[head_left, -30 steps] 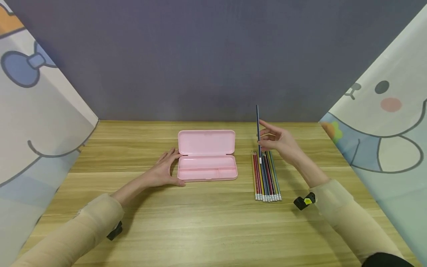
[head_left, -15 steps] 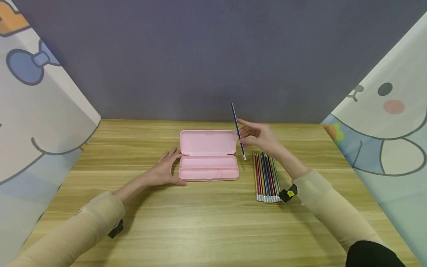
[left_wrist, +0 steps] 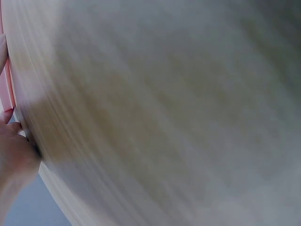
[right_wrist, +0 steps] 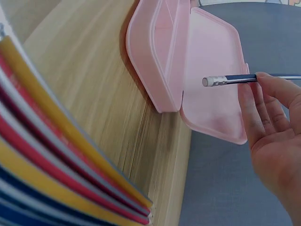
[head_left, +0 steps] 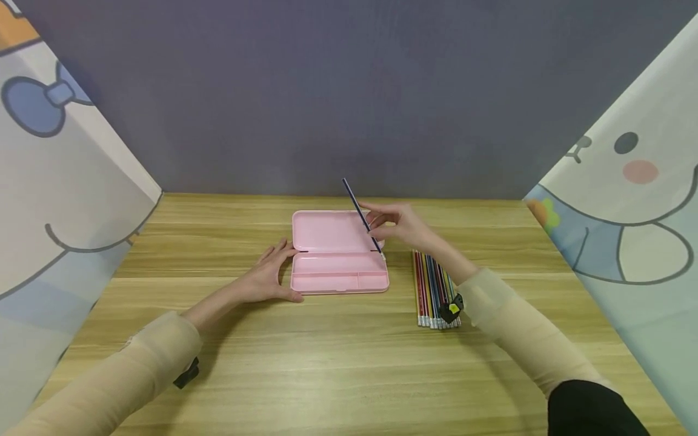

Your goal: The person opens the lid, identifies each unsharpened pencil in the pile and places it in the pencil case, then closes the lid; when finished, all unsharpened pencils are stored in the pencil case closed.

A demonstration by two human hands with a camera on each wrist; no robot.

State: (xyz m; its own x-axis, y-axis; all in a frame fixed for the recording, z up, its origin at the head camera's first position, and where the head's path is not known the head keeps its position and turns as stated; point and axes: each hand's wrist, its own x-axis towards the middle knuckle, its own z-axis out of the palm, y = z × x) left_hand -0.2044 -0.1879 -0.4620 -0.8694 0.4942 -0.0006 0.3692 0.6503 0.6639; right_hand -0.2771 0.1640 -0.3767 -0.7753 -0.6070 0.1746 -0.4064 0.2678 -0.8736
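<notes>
A pink pencil case [head_left: 327, 264] lies with its lid up on the wooden table, its tray split by thin dividers. Between thumb and fingers my right hand [head_left: 397, 223] pinches a dark blue pencil [head_left: 357, 209], tilted over the case's right side. The pencil's white eraser end [right_wrist: 211, 81] points down toward the tray, near the hinge. My left hand [head_left: 267, 277] rests at the case's left side, thumb at the front corner and fingers spread along the edge. In the left wrist view only part of this hand [left_wrist: 16, 157] shows.
Right of the case lies a row of several coloured pencils [head_left: 428, 290], eraser ends toward me, partly covered by the right wrist camera [head_left: 451, 309]. A grey panel [head_left: 338, 97] stands behind the table, with cartoon-printed panels [head_left: 627, 200] at both sides.
My right hand has carried the blue pencil leftward from above the pencil row to over the case, and the pencil has tilted more. My left hand has stayed at the case.
</notes>
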